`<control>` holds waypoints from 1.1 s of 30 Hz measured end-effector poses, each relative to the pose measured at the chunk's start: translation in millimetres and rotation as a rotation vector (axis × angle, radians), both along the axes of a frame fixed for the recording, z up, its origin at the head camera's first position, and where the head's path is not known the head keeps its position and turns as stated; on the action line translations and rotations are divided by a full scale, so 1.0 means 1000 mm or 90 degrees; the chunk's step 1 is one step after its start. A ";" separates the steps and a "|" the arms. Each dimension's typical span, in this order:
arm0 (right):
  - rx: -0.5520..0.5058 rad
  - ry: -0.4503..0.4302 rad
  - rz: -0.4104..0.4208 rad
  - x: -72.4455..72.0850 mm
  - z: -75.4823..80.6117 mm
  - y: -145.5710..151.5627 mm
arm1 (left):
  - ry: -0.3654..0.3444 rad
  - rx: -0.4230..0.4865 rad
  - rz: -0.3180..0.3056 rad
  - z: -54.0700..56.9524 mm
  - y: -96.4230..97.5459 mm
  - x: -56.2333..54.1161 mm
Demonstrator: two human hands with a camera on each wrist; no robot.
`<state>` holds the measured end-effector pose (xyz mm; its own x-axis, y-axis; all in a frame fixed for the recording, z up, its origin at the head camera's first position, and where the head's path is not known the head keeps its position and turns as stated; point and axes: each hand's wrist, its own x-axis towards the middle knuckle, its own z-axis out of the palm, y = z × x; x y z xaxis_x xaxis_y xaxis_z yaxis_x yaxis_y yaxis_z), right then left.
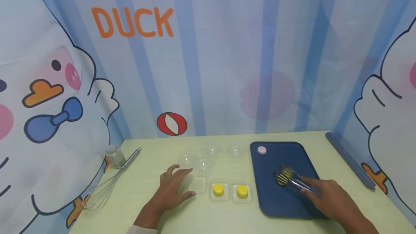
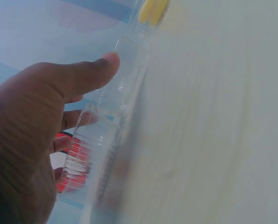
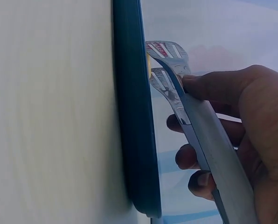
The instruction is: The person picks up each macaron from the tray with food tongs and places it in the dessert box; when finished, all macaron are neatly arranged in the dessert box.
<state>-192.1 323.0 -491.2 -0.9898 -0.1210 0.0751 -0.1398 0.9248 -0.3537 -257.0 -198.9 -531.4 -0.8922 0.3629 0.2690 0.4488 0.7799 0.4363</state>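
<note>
My right hand [image 1: 331, 194] grips metal tongs [image 3: 206, 135] with slotted heads. The heads are at a yellow macaron [image 1: 281, 178] on the blue tray [image 1: 273, 201], and yellow shows through their slots. My left hand [image 1: 172, 189] spreads its thumb and fingers around the left side of an empty clear square container [image 1: 198, 185]. In the left wrist view the thumb [image 2: 94, 74] lies before the clear plastic and the other fingers behind it. To its right, two similar containers each hold a yellow macaron [image 1: 218, 189]. A pale pink macaron [image 1: 261, 150] lies at the tray's far left corner.
Several clear domed lids [image 1: 203, 164] stand behind the containers. A whisk [image 1: 112, 183] and a small jar [image 1: 115, 156] are at the table's left. Along the right edge lies a dark grey bar [image 1: 351, 161]. A printed curtain [image 1: 221, 53] surrounds the table.
</note>
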 end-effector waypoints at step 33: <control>-0.007 0.033 0.000 -0.001 0.002 -0.008 | -0.017 -0.023 0.011 0.001 0.005 0.006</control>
<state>-192.8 315.1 -488.8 -0.9846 -0.1204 0.1270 -0.1586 0.9206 -0.3568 -251.4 -193.6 -530.5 -0.9049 0.3567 0.2323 0.4240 0.8028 0.4191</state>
